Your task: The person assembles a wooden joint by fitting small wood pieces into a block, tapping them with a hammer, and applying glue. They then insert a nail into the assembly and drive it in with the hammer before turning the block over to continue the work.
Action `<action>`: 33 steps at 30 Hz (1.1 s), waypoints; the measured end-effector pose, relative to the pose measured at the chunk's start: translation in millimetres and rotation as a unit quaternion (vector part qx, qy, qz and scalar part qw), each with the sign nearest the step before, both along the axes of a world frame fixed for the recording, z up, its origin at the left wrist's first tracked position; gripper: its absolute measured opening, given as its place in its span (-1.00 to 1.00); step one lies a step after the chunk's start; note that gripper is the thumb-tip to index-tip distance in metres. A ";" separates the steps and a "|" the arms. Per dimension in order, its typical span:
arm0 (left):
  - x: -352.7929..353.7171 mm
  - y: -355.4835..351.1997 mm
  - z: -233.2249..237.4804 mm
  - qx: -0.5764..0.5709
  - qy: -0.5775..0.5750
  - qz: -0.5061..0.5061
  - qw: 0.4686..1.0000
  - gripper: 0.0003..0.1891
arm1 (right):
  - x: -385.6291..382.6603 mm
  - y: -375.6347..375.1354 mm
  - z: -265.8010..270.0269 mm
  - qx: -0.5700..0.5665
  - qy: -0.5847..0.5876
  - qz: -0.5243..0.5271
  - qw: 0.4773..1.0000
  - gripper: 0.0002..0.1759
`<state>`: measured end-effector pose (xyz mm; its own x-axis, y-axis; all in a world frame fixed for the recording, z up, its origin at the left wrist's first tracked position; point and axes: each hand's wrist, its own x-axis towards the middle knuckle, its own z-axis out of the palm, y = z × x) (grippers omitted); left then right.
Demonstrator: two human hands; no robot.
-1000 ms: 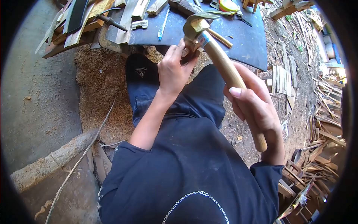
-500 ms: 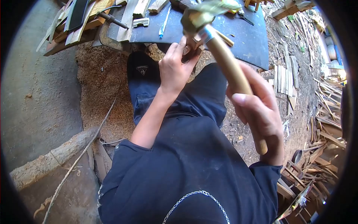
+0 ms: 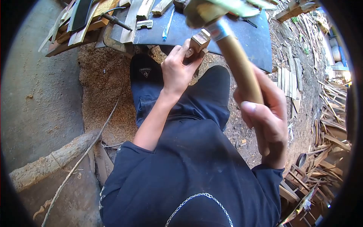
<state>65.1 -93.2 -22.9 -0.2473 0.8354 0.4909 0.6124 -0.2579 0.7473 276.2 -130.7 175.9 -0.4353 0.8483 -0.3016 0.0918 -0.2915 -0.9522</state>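
My left hand is closed around a small brown wooden block with a shaped end, held upright above my knees near the table's front edge. The fingers and thumb hide the lower part of the block. In my right hand is a hammer, gripped low on its pale wooden handle. The hammer's head is blurred and raised toward the camera, up and to the right of the block. They look apart.
A dark blue table lies ahead, with a pen and wood strips on it. At its left is a metal clamp beside stacked wood and a phone. Sawdust covers the ground; scrap wood is piled at right.
The hammer has shifted slightly right and upward, its head moving off the block so that the block's top now shows. My left hand has barely moved.
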 end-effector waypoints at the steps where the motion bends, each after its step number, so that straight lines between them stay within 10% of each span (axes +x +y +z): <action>1: 1.0 -1.3 1.4 -0.008 -0.015 0.004 1.000 -0.49 | -0.1 -2.3 -0.7 0.009 0.002 -0.034 0.999 -0.11; 21: -1.8 1.0 1.5 -0.022 -0.020 -0.006 1.000 -0.49 | 10.8 15.3 -33.3 -0.041 -0.072 0.062 0.995 -0.12; 28: -0.3 1.3 -0.2 -0.009 -0.031 -0.001 0.999 -0.47 | -4.9 -2.2 -4.5 0.045 -0.044 -0.080 0.995 0.09; 33: -2.6 0.7 0.0 -0.009 -0.016 -0.009 1.000 -0.48 | 8.1 21.1 -39.6 -0.036 -0.090 0.048 0.994 -0.10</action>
<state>62.5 -92.5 -22.9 -0.2483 0.8484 0.4675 0.5830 -0.2545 0.7716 284.3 -109.6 136.3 -0.4466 0.7790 -0.4401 0.2895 -0.3396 -0.8949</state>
